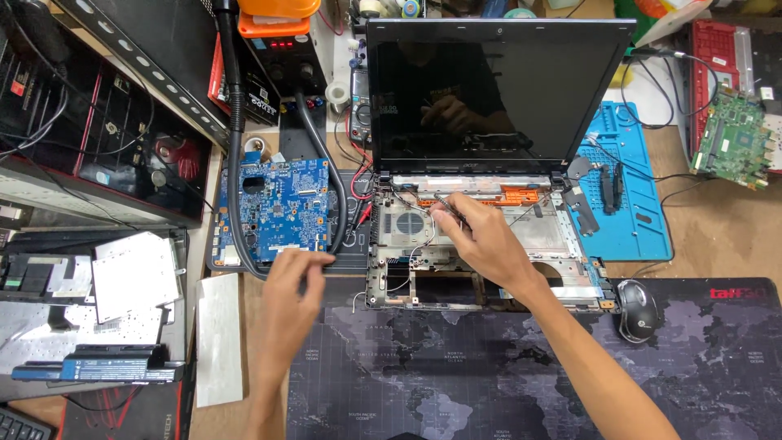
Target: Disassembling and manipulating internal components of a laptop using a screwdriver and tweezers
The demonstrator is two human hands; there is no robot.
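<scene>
Stripped-down laptop base [481,244] at the middle of the bench [717,236], keyboard and top cover gone: bare grey metal frame, round fan grille on the left half, orange strip along the hinge edge, thin black wires trailing across, an open rectangular cut-out at the near edge. Dark screen [489,90] upright behind the base, hinged to it. Right hand [485,236] over the base, fingers [444,210] pinched nearly closed on a slim metal tool beside the fan grille. Left hand [297,281] just left of the base, fingers loosely curled, holding nothing, tips at the near edge of a blue circuit board [281,208]. Black mouse [637,310] right of the base, on a dark map-printed mat [456,375] just in front. Blue work mat [631,187] right of the screen.
</scene>
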